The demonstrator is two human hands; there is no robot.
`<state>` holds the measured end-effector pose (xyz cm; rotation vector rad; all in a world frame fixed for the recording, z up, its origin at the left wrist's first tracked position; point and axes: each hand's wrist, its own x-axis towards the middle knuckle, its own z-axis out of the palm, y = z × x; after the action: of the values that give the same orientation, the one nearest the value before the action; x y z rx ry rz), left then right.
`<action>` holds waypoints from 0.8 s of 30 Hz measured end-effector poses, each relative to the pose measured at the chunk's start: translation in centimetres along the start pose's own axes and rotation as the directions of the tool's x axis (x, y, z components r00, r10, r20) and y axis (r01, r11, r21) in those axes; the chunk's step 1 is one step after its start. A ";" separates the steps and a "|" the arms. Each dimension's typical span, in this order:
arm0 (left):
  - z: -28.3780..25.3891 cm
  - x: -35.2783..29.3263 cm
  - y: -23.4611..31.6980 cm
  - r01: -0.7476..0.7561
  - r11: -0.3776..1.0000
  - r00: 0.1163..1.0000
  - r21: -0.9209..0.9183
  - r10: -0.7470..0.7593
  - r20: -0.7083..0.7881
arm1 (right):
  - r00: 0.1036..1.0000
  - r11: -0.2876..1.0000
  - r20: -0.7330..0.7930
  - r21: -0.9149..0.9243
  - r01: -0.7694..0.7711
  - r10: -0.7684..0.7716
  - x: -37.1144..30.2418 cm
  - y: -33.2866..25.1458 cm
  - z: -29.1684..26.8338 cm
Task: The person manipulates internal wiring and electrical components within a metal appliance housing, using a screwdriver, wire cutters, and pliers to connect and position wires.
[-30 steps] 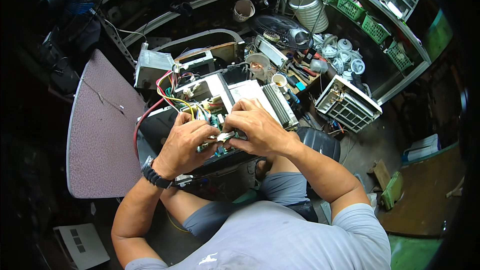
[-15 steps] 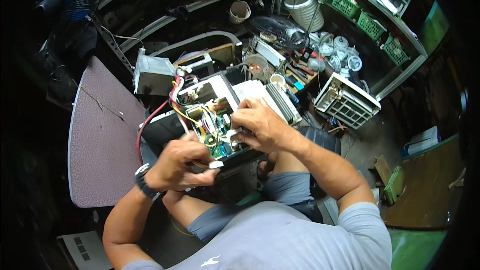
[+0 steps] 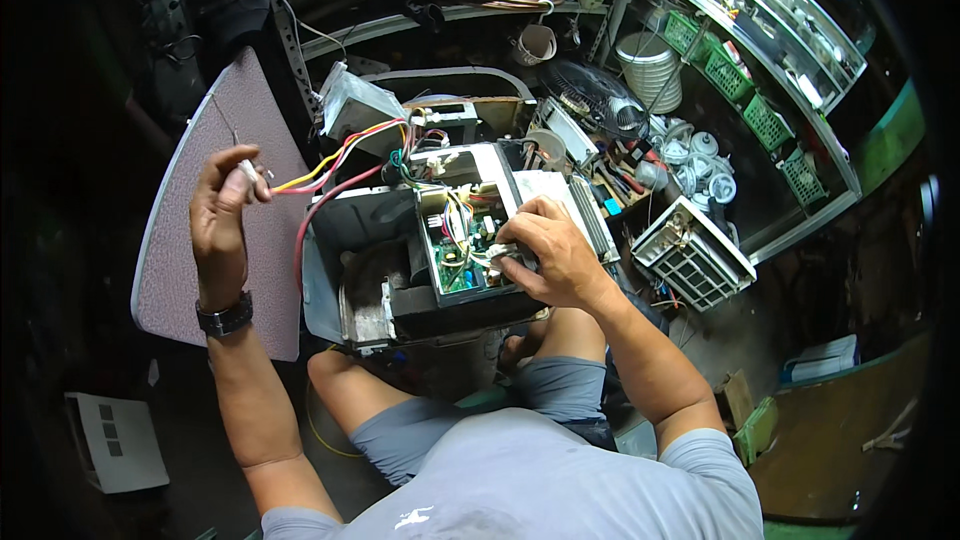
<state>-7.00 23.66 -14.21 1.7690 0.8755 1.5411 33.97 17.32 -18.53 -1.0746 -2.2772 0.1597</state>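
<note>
The left hand [image 3: 220, 220] has its grip clamped on a white connector [image 3: 248, 174], seen against the pink speckled panel [image 3: 190, 275]; coloured wires [image 3: 325, 165] trail from it toward the far side of the open casing [image 3: 322, 285]. The right hand [image 3: 555, 258] has its grip pinched on a white plug [image 3: 497, 251] at the green circuit board [image 3: 458, 273] in that casing. Around lies a dim, crowded workshop: metal shelving [image 3: 822, 148] with green baskets [image 3: 766, 125] rises at the right, near a ridged white bucket [image 3: 652, 85], and a pale slotted panel [image 3: 135, 450] lies lower left.
</note>
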 end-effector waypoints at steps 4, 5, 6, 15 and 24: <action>1.7 -1.9 1.1 -0.098 0.597 0.935 0.796 -0.220 0.280 | 0.999 0.998 0.001 -0.045 0.041 -0.041 0.4 -0.5 0.2; 2.7 -2.8 0.7 -0.049 0.480 0.907 0.876 -0.347 0.240 | 0.998 0.997 -0.012 -0.057 0.055 -0.056 0.5 -0.7 0.3; 3.0 -3.5 -0.9 -0.089 0.432 0.865 0.897 -0.413 0.285 | 0.998 0.997 -0.006 -0.051 0.061 -0.061 0.4 -0.7 0.5; 11.4 -3.0 -3.7 -0.017 0.737 0.924 0.676 -0.247 0.292 | 0.998 1.000 0.050 -0.005 -0.027 0.027 1.3 -1.2 -0.1; 15.7 -0.9 -2.8 -0.368 0.672 0.917 0.642 0.148 0.371 | 1.000 0.997 0.015 -0.071 0.009 -0.008 3.8 -1.5 1.3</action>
<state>8.27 24.07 -18.93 2.7021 1.1979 1.1012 30.41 19.29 -17.24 -1.1034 -2.3159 0.0848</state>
